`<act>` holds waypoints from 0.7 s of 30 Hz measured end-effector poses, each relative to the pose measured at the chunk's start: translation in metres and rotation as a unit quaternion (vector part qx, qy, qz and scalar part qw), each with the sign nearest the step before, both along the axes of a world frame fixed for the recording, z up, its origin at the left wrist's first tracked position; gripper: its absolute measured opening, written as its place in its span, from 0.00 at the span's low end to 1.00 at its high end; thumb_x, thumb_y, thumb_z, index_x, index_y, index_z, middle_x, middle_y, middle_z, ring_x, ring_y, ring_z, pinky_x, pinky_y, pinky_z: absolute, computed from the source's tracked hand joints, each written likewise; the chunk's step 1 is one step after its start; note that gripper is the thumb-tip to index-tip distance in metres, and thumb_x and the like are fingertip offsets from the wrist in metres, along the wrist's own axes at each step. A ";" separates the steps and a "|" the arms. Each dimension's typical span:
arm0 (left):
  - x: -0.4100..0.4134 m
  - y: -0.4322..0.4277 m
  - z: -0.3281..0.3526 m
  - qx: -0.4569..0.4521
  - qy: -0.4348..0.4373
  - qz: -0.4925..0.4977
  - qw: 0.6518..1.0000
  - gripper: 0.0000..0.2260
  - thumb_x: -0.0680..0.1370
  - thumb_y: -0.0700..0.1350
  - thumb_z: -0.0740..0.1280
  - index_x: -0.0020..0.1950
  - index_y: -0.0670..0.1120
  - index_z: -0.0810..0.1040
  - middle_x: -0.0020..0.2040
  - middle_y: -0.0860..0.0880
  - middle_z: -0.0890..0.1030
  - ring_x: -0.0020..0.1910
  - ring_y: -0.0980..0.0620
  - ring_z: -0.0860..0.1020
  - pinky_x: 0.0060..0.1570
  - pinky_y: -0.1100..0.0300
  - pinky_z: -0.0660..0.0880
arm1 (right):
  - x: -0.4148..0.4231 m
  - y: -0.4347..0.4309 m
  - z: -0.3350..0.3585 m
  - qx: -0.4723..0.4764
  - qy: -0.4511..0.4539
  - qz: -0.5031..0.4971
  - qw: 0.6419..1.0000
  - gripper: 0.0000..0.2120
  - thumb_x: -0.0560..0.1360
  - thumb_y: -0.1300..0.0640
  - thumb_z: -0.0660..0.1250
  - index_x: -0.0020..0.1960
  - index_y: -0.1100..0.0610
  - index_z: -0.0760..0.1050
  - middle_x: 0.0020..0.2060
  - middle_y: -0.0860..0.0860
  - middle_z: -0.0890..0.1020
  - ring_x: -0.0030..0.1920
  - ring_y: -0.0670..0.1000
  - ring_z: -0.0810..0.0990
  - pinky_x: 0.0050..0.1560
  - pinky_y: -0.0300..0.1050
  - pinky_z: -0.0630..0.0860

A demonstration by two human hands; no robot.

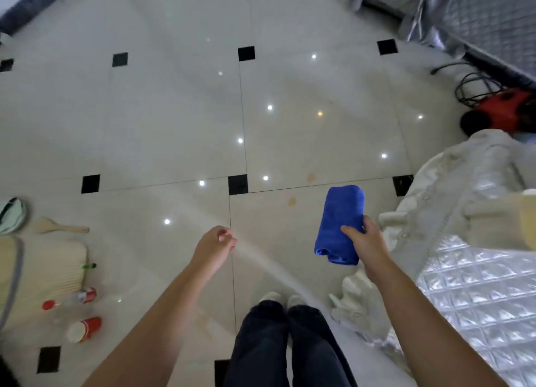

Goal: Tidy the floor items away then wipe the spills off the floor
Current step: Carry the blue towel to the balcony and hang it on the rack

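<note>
Head camera looks steeply down at the tiled floor (174,125).

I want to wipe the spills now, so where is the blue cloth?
Head view, right of centre: the right hand grips the rolled blue cloth, left of the white bedding, with a yellowish spill spot just to its left.

On your right you see a shiny silver bed cover (478,299), a fluffy white blanket (464,177) next to it, and a red machine (504,108) with black cords (470,87).
</note>
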State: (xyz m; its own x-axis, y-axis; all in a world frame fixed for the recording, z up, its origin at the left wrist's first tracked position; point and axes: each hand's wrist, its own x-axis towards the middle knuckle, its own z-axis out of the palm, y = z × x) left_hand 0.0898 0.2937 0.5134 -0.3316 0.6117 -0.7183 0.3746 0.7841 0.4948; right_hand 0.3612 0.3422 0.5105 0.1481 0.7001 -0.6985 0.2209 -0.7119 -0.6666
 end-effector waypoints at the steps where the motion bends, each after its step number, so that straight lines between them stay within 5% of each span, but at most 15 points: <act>1: 0.004 -0.003 0.019 0.003 -0.009 0.004 1.000 0.07 0.79 0.40 0.57 0.47 0.45 0.74 0.45 0.44 0.80 0.46 0.45 0.79 0.38 0.60 0.69 | 0.009 -0.010 0.022 0.007 0.003 -0.018 1.000 0.06 0.75 0.61 0.63 0.51 0.56 0.69 0.45 0.53 0.76 0.42 0.54 0.76 0.39 0.45 0.73; 5: 0.023 -0.017 0.080 0.023 -0.031 -0.058 0.998 0.09 0.79 0.39 0.58 0.55 0.38 0.74 0.42 0.46 0.79 0.43 0.48 0.79 0.40 0.63 0.71 | 0.050 -0.069 0.094 0.028 -0.004 -0.098 0.995 0.07 0.75 0.61 0.63 0.53 0.55 0.69 0.49 0.55 0.77 0.46 0.57 0.77 0.40 0.46 0.73; 12: 0.073 -0.038 0.123 0.029 -0.057 -0.202 0.977 0.07 0.80 0.43 0.59 0.53 0.43 0.74 0.45 0.46 0.81 0.41 0.50 0.79 0.40 0.59 0.69 | 0.111 -0.223 0.169 0.036 -0.051 -0.280 0.958 0.06 0.76 0.61 0.63 0.52 0.56 0.69 0.45 0.54 0.78 0.44 0.57 0.78 0.44 0.51 0.75; 17: 0.139 -0.049 0.117 -0.043 -0.064 -0.302 0.950 0.09 0.80 0.40 0.57 0.42 0.44 0.73 0.40 0.46 0.80 0.36 0.52 0.78 0.32 0.61 0.63 | 0.122 -0.360 0.171 0.005 -0.049 -0.498 0.866 0.11 0.76 0.64 0.63 0.58 0.61 0.69 0.51 0.60 0.77 0.44 0.59 0.76 0.37 0.47 0.73; 21: 0.227 -0.056 0.119 -0.028 -0.062 -0.399 0.914 0.07 0.80 0.42 0.57 0.43 0.45 0.71 0.36 0.49 0.77 0.33 0.54 0.76 0.31 0.61 0.59 | 0.113 -0.458 0.168 -0.018 -0.045 -0.637 0.769 0.11 0.77 0.63 0.62 0.59 0.59 0.69 0.48 0.59 0.77 0.39 0.56 0.76 0.35 0.46 0.72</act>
State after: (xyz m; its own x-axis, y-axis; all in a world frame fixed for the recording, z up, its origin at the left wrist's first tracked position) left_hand 0.3173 0.2374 0.6324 0.2905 0.5837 -0.7582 0.7820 0.3119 0.5397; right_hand 0.4745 -0.1154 0.6787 0.7472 -0.0727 -0.6606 -0.6270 -0.4066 -0.6645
